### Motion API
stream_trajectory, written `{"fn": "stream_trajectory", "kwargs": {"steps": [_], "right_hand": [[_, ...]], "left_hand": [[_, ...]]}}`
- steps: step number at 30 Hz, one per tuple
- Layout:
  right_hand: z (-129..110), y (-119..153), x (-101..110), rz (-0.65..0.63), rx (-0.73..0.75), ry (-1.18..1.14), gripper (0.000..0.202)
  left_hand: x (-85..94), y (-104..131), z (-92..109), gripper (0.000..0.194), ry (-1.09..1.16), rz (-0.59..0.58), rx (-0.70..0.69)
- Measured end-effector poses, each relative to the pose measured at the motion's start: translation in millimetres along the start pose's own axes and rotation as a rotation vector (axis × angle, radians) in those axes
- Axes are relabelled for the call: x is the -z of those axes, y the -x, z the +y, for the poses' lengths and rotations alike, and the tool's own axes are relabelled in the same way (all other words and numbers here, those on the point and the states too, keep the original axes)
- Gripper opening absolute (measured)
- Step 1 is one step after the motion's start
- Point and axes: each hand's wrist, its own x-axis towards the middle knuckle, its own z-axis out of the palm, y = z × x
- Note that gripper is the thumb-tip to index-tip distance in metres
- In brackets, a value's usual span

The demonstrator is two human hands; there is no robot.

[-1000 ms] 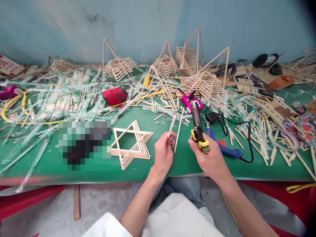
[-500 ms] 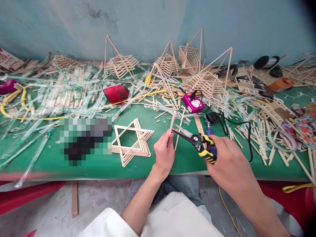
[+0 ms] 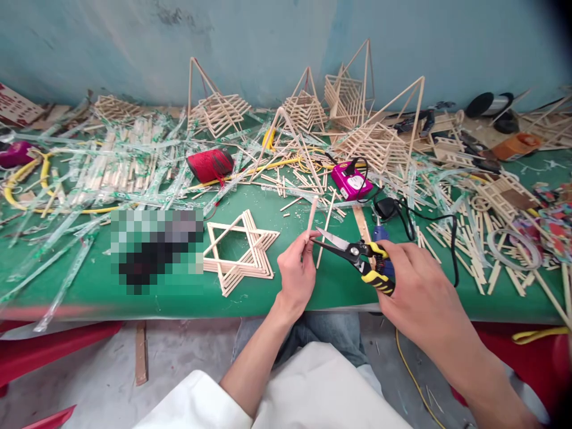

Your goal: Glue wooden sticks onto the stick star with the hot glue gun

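Observation:
Between its fingertips my left hand [image 3: 297,271] pinches a short wooden stick [image 3: 313,214] that points up. My right hand [image 3: 413,283] is wrapped round the yellow-and-black handles of some shears [image 3: 355,250]. Their blades are parted, with the tips close to the stick just above my left fingertips; whether they touch it I cannot tell. Left of my left hand, a star-shaped frame of stacked sticks [image 3: 257,262] lies flat on the green table [image 3: 250,305]. A blue-handled tool [image 3: 379,232] lies partly hidden behind the shears and my right hand.
Stick frames [image 3: 379,146] stand along the wall. A red thread spool [image 3: 210,165], a pink power socket [image 3: 351,179] and a black cable [image 3: 454,244] lie beyond my hands. Loose sticks [image 3: 480,256] spread to the right, plastic-wrapped bundles [image 3: 120,158] to the left. One patch is pixelated.
The view has shifted slightly. The shears' tips are a little closer to the stick, their blades still parted. Both hands keep their holds.

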Motion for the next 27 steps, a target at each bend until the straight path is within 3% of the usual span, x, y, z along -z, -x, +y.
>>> {"fn": "stream_trajectory", "kwargs": {"steps": [15,27], "right_hand": [[-8.7,-14.2,-1.8,0.003,0.005,0.029,0.051],[-9.3,-20.1,-6.1,-0.032,0.0,0.1,0.046]], "left_hand": [[-2.2,0.2,-2.0,0.023,-0.071,-0.014,-0.141],[-2.4,-0.2,-5.2,0.023,-0.109,-0.094,-0.094]]}}
